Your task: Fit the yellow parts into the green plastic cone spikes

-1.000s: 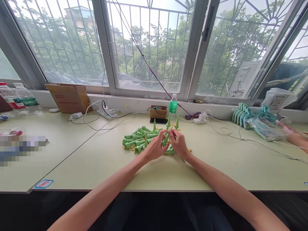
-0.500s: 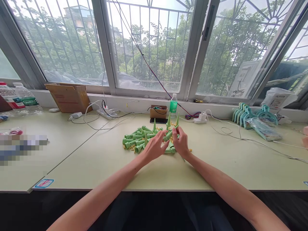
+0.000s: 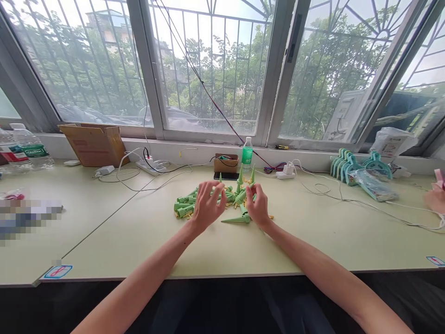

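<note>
A pile of green plastic spikes (image 3: 184,211) with hollow tube ends lies on the table, small yellow pieces (image 3: 227,204) scattered among them. My left hand (image 3: 207,204) hovers over the pile, fingers bent and apart from the thumb, with nothing visible in it. Between the fingers of my right hand (image 3: 257,206) is a tilted green spike (image 3: 239,198), its tube end pointing left toward me. Two spikes, one of them an upright spike (image 3: 240,178), stand point-up behind that hand. Below it a loose spike (image 3: 234,220) lies flat, tip to the left.
Behind the pile are a small cardboard box (image 3: 225,163), a dark phone (image 3: 225,176) and a green-labelled bottle (image 3: 247,153). Cables and a power strip (image 3: 153,166) run along the back. Teal hangers (image 3: 347,164) lie at right, near another person's hand (image 3: 434,198).
My left hand has let go of the spike and moved left over the pile. My right hand keeps hold of it. The other person's hand has come further into view at right.
</note>
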Available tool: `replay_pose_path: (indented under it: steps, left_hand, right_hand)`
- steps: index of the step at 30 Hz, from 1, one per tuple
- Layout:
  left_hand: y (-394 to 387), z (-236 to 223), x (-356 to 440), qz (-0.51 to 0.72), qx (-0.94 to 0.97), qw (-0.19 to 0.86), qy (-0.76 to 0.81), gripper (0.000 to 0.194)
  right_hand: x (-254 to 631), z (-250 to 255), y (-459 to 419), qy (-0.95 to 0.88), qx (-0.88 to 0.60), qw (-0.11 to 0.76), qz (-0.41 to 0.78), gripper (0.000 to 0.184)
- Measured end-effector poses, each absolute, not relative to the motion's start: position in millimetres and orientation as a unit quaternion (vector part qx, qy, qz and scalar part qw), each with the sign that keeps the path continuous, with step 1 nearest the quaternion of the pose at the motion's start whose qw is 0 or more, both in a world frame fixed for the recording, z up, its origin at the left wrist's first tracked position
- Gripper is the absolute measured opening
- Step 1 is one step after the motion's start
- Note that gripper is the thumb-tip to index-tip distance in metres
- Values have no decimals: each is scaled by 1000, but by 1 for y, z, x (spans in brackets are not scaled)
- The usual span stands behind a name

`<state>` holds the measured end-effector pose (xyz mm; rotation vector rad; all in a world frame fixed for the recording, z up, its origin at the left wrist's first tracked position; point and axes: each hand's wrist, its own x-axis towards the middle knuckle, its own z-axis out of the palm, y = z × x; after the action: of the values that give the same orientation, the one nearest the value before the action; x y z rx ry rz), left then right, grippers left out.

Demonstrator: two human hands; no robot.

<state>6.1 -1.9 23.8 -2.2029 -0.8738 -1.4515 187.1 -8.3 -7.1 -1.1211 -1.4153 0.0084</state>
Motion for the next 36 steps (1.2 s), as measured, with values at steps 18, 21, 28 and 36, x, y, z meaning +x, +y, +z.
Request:
replay_pose_path:
  steps: [18,21,28,36]
  left_hand:
    - [-24,-1,-34,-359,-813,-50,-457,13]
    - [-25,-2,-33,-356,-823,-39,-441,13]
    - [-28,10,-38,-329,-815,-99,-467,20]
    - [-11,31,-30,-382,-784,-43,-487,27]
  right_hand:
    - [181,-8,-16,-687,-447,568,-67,17]
    - [180,-1,-15,-725,-434,530,-75,16]
    - [177,33,1,-760,-503,397,-104,17]
    - [158,62,48,-753,-540,354,-125,21]
